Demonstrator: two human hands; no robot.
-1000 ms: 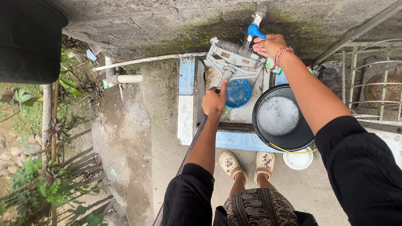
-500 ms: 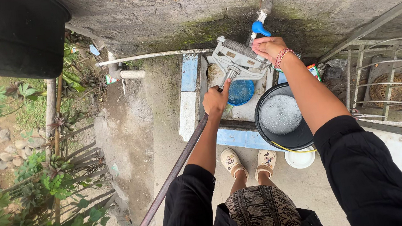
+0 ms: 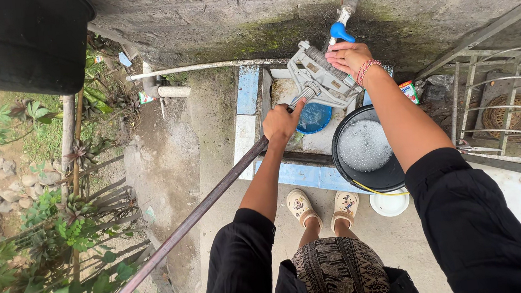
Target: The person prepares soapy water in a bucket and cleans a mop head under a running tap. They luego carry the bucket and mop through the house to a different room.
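Now we clutch the hose (image 3: 214, 198) in our left hand (image 3: 280, 123), right hand (image 3: 349, 57) wrapped round the tap (image 3: 341, 30), which needs turning next.

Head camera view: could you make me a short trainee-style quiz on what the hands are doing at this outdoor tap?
1. True or false: the left hand grips a long dark pole.
2. What does the right hand touch? A) the white bowl B) the grey device by the blue tap handle C) the metal rack
3. What fills the black basin?

Key: 1 true. 2 B. 3 Foamy water.
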